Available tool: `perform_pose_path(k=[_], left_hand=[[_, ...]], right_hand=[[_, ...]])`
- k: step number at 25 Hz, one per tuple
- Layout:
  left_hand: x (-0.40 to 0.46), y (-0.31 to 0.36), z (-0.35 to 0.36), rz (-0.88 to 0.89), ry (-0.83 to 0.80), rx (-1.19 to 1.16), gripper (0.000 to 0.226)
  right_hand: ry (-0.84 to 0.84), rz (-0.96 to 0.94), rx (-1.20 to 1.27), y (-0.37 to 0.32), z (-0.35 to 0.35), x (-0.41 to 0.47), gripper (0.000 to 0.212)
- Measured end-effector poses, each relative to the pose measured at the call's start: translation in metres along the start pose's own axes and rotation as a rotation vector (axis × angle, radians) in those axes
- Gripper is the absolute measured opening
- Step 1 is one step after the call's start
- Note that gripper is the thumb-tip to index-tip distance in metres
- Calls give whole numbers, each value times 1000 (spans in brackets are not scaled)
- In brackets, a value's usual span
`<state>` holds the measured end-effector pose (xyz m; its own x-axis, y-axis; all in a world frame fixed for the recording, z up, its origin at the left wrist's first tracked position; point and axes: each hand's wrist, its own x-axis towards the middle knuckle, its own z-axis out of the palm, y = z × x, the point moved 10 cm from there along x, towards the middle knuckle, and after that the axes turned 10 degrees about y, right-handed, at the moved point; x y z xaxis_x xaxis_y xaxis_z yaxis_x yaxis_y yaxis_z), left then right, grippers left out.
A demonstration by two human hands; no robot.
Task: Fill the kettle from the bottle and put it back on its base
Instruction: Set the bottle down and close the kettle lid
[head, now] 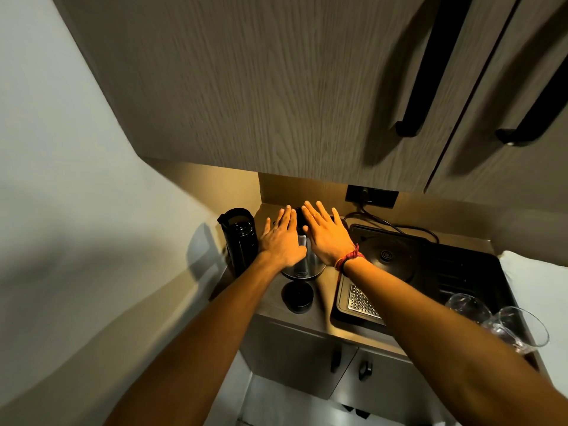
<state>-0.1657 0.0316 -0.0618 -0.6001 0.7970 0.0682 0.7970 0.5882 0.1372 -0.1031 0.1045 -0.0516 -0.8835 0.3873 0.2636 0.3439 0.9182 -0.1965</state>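
Observation:
A steel kettle [305,267] stands on the counter near the back left corner, and my two hands mostly cover it. My left hand [281,238] hovers flat over its left side with the fingers spread and nothing in it. My right hand [325,233], a red thread at the wrist, lies flat over its right side, also holding nothing. A tall black bottle [239,241] stands upright just left of the kettle, its top open. A round black cap [297,298] lies on the counter in front of the kettle. The kettle's base is hidden.
A black cooktop [455,272] with a dark round lid [385,256] fills the right of the counter. A black tray with a metal grate [359,302] sits at its front. Two wine glasses [498,321] lie at the right. Upper cabinets [276,87] hang low; a wall socket [372,195] with a cord is behind.

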Motion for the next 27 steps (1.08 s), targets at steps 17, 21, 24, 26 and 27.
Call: perform_pose_path(k=[17,21,24,26,27], left_hand=[[-120,-13,55,82,310,-80,100],[-146,-23,73,55,234,-44,99],[-156,-39,53,21,347,-58,81],[-157,-52,37,-15,421,-43,72],[-158,-60,29,-37,448,-35,66]], right_hand=[[-200,-401,-136,-60,91,-116,62],[-215,-298,-46,-64,92,-106,65],[27,-263,83,-77,48,-80,65],[202,-223,172,-85,8,-55,66],[273,-201,199,-91,-11,-41,65]])
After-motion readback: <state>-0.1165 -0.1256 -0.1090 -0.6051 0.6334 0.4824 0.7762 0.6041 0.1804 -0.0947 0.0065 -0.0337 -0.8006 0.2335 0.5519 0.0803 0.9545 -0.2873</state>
